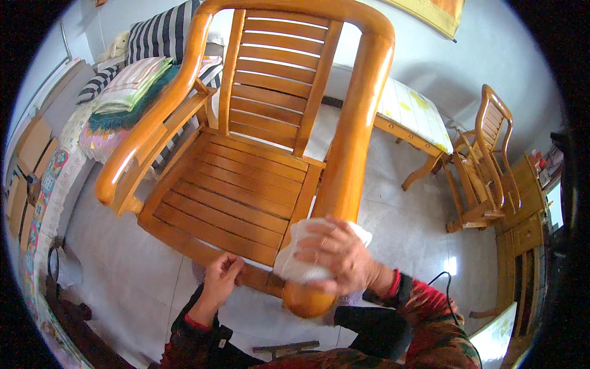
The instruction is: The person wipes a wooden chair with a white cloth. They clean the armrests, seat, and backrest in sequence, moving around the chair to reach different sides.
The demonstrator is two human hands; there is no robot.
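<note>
A glossy wooden armchair [230, 184] with a slatted back and slatted seat stands in front of me. My right hand [339, 253] presses a white cloth [304, 260] onto the near end of the chair's right armrest [348, 152]. The rounded armrest tip [309, 300] shows below the cloth. At the seat's front edge, my left hand [221, 279] has its fingers curled with nothing visible in them. The part of the armrest beneath the cloth is hidden.
To the left is a bed or couch with striped cushions [161, 34] and folded bedding [131, 87]. A covered wooden table [410, 115] stands at the back right, beside another wooden chair [479, 175]. A wooden cabinet [525, 235] lines the right side.
</note>
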